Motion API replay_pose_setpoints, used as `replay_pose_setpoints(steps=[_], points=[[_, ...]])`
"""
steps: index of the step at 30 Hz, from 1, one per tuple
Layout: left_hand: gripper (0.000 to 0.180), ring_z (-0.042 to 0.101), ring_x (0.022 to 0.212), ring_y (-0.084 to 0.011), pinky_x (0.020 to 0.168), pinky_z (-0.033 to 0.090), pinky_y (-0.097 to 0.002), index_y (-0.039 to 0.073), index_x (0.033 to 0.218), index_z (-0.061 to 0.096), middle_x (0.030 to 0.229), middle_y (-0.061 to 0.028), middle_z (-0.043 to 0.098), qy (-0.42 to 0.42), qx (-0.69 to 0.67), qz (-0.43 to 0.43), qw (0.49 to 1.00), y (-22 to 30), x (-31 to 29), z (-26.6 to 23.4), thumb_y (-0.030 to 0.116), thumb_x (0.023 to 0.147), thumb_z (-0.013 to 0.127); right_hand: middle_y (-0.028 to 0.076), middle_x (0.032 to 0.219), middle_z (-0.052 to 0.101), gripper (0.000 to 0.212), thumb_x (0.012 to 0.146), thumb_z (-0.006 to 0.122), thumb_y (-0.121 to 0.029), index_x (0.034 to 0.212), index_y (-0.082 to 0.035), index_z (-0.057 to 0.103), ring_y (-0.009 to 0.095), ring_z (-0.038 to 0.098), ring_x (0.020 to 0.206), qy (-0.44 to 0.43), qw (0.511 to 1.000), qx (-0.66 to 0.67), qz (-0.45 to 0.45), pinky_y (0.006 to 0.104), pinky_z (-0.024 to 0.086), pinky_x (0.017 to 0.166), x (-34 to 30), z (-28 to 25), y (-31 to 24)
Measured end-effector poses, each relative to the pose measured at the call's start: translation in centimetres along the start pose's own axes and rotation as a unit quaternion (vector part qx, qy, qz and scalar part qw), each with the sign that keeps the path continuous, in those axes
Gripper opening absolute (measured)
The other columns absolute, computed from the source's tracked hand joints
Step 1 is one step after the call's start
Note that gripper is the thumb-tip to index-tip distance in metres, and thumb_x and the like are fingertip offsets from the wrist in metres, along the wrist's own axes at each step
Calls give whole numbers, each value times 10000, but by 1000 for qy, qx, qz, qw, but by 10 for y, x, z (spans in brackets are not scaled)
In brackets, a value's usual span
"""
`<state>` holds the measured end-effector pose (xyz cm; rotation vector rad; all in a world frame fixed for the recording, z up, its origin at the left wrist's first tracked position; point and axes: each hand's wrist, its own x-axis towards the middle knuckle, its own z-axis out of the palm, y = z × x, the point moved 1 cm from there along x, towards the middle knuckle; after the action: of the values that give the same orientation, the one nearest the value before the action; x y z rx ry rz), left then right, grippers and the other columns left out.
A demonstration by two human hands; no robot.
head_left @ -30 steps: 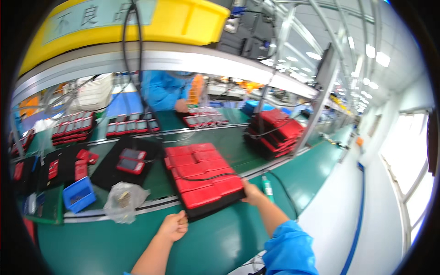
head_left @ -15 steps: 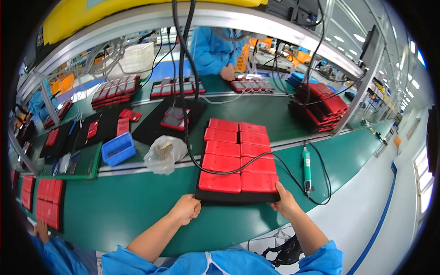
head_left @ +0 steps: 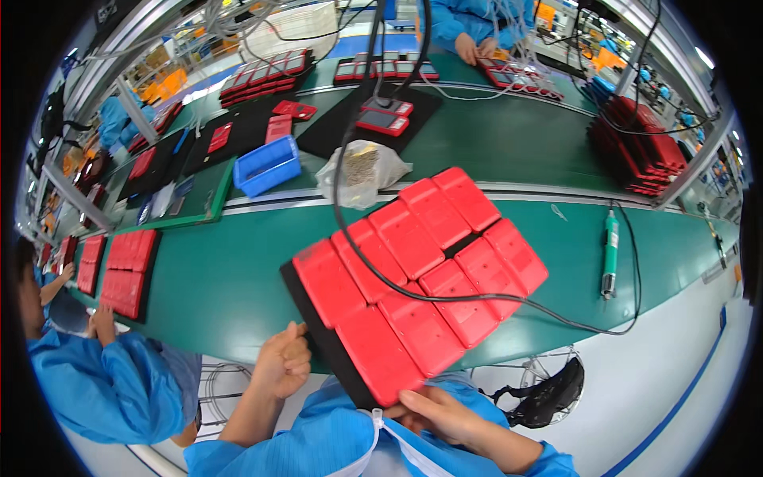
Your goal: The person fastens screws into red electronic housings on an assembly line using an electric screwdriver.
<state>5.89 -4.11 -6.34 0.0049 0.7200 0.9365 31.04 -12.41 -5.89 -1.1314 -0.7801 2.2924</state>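
Observation:
A black tray (head_left: 308, 306) bearing two rows of red plastic housings (head_left: 401, 330) is turned askew over the near table edge. My right hand (head_left: 441, 413) grips its near corner, thumb resting on the closest housing and other fingers partly hidden beneath. Beside the tray's left edge is my left hand (head_left: 284, 362), its fingers curled closed. One fingertip appears to touch that edge; whether the curled fingers hold anything is hidden. A black cable (head_left: 445, 299) droops across the housings.
A green electric screwdriver (head_left: 610, 254) lies to the right. Beyond the tray are a plastic bag of small parts (head_left: 362, 171) and a blue bin (head_left: 268, 165). Stacked red trays (head_left: 636, 147) stand far right. A co-worker (head_left: 119, 374) sits at left; another works across the table.
The loaded tray has come nearer and turned, its right-hand near corner swinging toward me with my right hand. My left hand has moved left and nearer. The view has shifted.

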Motion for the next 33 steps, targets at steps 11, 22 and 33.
replay_pose_setpoints(steps=[11,22,33], points=[[320,267,389,-58,361,211,-200,133,638,377,460,54,275,-2,86,-57,995,-9,-28,-13,307,905,395,80,773,564,200,701,615,-77,898,-61,582,223,553,634,398,538,-602,-435,323,451,550,-18,-9,-70],[277,274,391,-63,358,240,-212,55,698,412,473,21,331,38,379,-49,923,0,-21,20,239,906,404,127,968,492,226,756,545,-27,979,-34,507,238,541,706,642,440,-535,-330,324,461,568,-56,-166,-171],[271,267,398,-52,366,237,-203,25,814,427,487,27,355,30,309,38,950,-16,-15,-14,270,916,370,23,795,562,210,640,592,-144,842,-91,606,151,545,653,118,436,-708,-543,255,428,556,6,24,-74]])
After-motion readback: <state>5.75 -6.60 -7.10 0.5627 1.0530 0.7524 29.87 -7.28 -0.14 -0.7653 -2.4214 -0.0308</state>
